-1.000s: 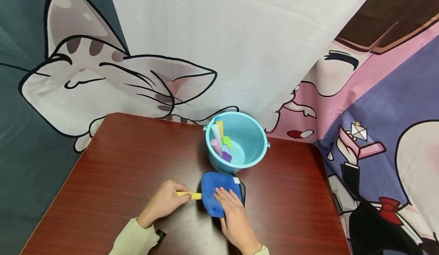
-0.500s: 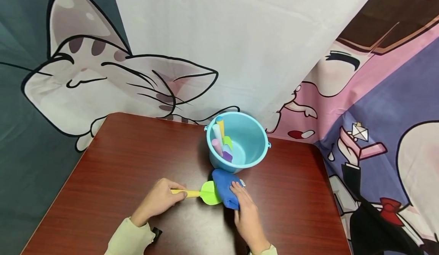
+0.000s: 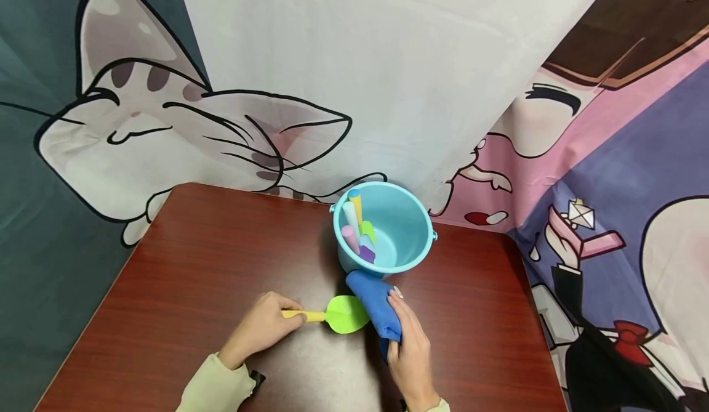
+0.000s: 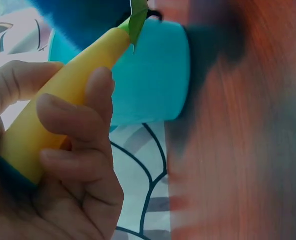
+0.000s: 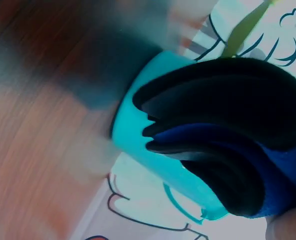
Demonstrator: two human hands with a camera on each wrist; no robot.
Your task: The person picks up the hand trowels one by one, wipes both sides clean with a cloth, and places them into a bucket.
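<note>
My left hand grips the yellow handle of a toy shovel with a flat green blade. In the left wrist view the fingers curl round the handle, whose end is dark blue. Beside the blade, my right hand holds a folded blue cloth with a small white label. Black edging shows along its folds in the right wrist view. The blade's tip reaches the cloth's left side; whether they touch I cannot tell.
Just behind the cloth stands a light blue bucket, with several coloured toy tools leaning on its left inside. The brown wooden table meets a printed cloth backdrop at its far edge.
The blue cloth first covered the green blade. It has moved right and folded under my right hand, and the blade now shows. My left hand stays nearly in place on the handle.
</note>
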